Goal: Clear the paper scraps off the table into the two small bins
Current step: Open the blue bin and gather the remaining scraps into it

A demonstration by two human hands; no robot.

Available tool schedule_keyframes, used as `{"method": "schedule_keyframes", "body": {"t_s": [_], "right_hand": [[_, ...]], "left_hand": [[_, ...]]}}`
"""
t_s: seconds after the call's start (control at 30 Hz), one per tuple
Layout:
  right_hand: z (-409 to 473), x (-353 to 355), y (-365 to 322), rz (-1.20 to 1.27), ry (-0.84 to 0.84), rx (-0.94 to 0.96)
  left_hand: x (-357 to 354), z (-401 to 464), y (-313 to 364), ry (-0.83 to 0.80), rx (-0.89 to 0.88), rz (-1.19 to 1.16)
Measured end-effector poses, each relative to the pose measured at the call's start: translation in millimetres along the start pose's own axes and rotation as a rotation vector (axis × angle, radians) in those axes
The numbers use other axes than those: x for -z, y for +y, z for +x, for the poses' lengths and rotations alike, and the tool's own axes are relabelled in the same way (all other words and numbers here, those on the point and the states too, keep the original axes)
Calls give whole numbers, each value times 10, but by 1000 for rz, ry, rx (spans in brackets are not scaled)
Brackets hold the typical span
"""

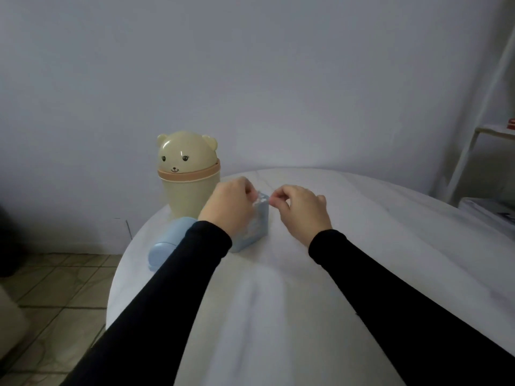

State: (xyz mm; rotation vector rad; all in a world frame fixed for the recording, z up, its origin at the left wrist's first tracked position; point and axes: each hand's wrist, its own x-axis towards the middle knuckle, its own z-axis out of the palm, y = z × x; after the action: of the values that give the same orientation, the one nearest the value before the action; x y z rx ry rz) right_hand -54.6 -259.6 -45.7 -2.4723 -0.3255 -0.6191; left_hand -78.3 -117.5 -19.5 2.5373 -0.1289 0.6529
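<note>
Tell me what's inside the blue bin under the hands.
Pale crumpled material shows at the open top of the blue bin, pinched by the left hand and right hand; liner or paper, unclear. Deeper contents are hidden by the walls and left hand.

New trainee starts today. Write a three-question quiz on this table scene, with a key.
1. True or false: the bear-shaped bin has its lid on.
2. Which hands touch the top of the blue bin? A) left hand only B) right hand only C) both
3. Fill in: the blue lid lies near the table's ____ edge.

Key: 1 true; 2 C; 3 left.
</note>
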Motion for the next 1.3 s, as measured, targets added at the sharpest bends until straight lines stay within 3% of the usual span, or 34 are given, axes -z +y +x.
{"method": "schedule_keyframes", "body": {"t_s": [0.2, 0.43, 0.57, 0.83, 0.93, 1.1, 1.3], "right_hand": [[399, -188, -363, 24, -46, 65], [473, -369, -306, -4, -81, 50], [403, -381, -265, 61, 6, 49], [321, -435, -302, 68, 72, 44], [127, -483, -286, 197, 139, -18], [-217, -719, -305, 280, -62, -194], [-211, -736, -234, 320, -103, -257]], "left_hand": [[116, 143, -382, 71, 167, -221], [21, 255, -577, -20, 226, -155], [78, 222, -580, 63, 199, -164], [26, -53, -656, 267, 67, 9], [-19, -198, -652, 291, 217, 156], [-10, -442, -839, -38, 632, 269], [26, -525, -892, -196, 618, 204]]}}
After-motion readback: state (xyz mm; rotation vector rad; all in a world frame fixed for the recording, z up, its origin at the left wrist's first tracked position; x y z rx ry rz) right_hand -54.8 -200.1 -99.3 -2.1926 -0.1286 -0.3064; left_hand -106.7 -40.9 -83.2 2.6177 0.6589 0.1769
